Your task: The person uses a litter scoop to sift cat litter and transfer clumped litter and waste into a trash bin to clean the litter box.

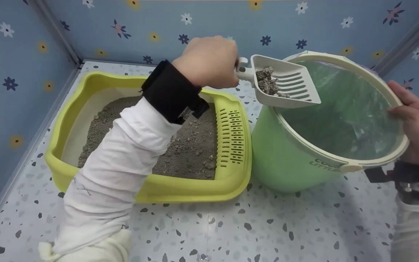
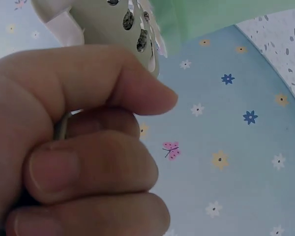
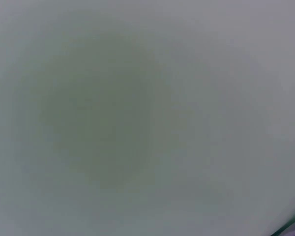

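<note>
My left hand [image 1: 211, 62] grips the handle of a pale grey litter scoop [image 1: 313, 96], its fingers curled round it in the left wrist view. Clumps of grey-brown cat litter [image 1: 266, 82] lie in the scoop near the handle end. The slotted front of the scoop hangs over the near-left rim of a green trash bin [image 1: 296, 153] lined with a clear plastic bag [image 1: 355, 109]. On the bin's right side, my right hand [image 1: 418, 123] holds the cream rim between thumb and fingers. The right wrist view is only a pale blur, so it shows no hand.
A yellow litter box [image 1: 195, 191] holding grey litter [image 1: 191, 153] stands left of the bin, under my left forearm. Its slotted step [image 1: 231, 136] faces the bin. Blue flowered panels [image 1: 216, 22] enclose the back and sides. The floor [image 1: 231, 233] is white and speckled.
</note>
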`<state>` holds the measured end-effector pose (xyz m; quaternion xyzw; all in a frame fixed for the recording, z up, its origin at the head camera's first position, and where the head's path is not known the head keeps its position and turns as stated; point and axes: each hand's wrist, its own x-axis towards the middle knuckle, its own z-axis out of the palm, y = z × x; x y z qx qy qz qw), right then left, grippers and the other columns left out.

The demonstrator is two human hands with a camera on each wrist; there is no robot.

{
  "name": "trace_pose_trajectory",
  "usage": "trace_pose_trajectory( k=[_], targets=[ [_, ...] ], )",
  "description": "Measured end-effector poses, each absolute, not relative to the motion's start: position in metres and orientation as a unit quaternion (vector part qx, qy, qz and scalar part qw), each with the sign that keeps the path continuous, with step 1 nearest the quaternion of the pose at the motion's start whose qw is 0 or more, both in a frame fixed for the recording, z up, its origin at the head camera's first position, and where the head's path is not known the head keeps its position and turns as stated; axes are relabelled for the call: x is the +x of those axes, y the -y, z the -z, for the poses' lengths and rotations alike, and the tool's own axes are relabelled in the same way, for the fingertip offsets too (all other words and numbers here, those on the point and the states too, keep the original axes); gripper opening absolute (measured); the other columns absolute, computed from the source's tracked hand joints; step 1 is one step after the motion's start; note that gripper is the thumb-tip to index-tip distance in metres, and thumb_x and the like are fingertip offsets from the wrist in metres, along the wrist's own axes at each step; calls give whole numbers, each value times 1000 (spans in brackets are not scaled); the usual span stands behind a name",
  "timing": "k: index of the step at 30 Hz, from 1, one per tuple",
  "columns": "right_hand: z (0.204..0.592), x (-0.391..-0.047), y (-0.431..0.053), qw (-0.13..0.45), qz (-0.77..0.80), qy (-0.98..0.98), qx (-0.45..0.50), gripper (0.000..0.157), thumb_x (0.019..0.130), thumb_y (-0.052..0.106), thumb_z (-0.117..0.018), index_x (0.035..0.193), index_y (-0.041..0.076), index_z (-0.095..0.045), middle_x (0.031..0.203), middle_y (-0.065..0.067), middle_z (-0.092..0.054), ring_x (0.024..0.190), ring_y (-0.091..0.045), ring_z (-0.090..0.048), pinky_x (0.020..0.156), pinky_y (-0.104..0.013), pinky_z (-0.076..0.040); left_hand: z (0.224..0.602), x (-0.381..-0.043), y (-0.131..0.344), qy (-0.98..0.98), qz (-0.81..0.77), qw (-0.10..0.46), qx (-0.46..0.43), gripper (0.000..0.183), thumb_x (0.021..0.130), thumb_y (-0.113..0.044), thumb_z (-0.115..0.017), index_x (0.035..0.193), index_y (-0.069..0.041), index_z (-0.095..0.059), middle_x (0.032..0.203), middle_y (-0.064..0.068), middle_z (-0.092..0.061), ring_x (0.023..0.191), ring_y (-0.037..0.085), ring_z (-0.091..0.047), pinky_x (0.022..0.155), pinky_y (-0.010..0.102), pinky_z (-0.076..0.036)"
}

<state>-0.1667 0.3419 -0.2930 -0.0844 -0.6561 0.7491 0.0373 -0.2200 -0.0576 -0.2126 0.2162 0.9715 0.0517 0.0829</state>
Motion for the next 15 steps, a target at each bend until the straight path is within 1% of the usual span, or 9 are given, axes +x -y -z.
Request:
trace_pose_trajectory(
  k=[2, 6, 8, 10, 13, 15],
  targets=[
    [293, -168, -340, 42, -743, 662, -88, 53, 96, -1, -42, 142, 25, -40, 153, 4, -28, 134, -12, -37, 84, -16, -49, 212, -220, 50, -972, -42, 75, 219, 18, 82, -23, -57, 96, -20, -68, 83, -4, -54, 73, 15, -46, 63, 31, -36],
    [292, -171, -337, 53, -734, 670, -97, 53, 96, -1, -42, 142, 25, -41, 153, 5, -29, 136, -11, -35, 82, -15, -49, 212, -218, 38, -971, -16, 37, 234, 14, 82, -19, -57, 92, -18, -66, 79, -3, -53, 70, 15, -46, 59, 31, -37],
    [293, -171, -336, 55, -723, 683, -92, 54, 96, -1, -41, 143, 25, -39, 153, 5, -27, 137, -11, -33, 82, -13, -48, 211, -217, 33, -970, 3, 7, 243, 8, 82, -18, -55, 86, -16, -62, 75, -2, -51, 67, 15, -46, 57, 32, -39],
    [293, -171, -336, 55, -718, 688, -85, 54, 96, -1, -40, 144, 25, -38, 154, 6, -26, 138, -11, -32, 82, -12, -47, 211, -218, 29, -968, 25, -26, 249, 7, 83, -16, -52, 83, -15, -59, 73, -1, -49, 65, 16, -45, 56, 33, -40],
    [294, -170, -337, 48, -727, 682, -73, 55, 97, -2, -39, 145, 25, -36, 154, 5, -24, 137, -10, -32, 83, -13, -47, 212, -219, 24, -964, 56, -73, 249, 13, 89, -16, -47, 84, -14, -59, 71, 0, -45, 63, 16, -43, 53, 34, -38],
    [294, -170, -337, 44, -739, 668, -73, 54, 96, -2, -39, 144, 24, -37, 154, 5, -25, 136, -10, -34, 84, -14, -48, 213, -219, 20, -962, 70, -96, 245, 17, 94, -22, -48, 83, -14, -59, 69, -1, -41, 62, 16, -40, 50, 33, -34]
  ],
)
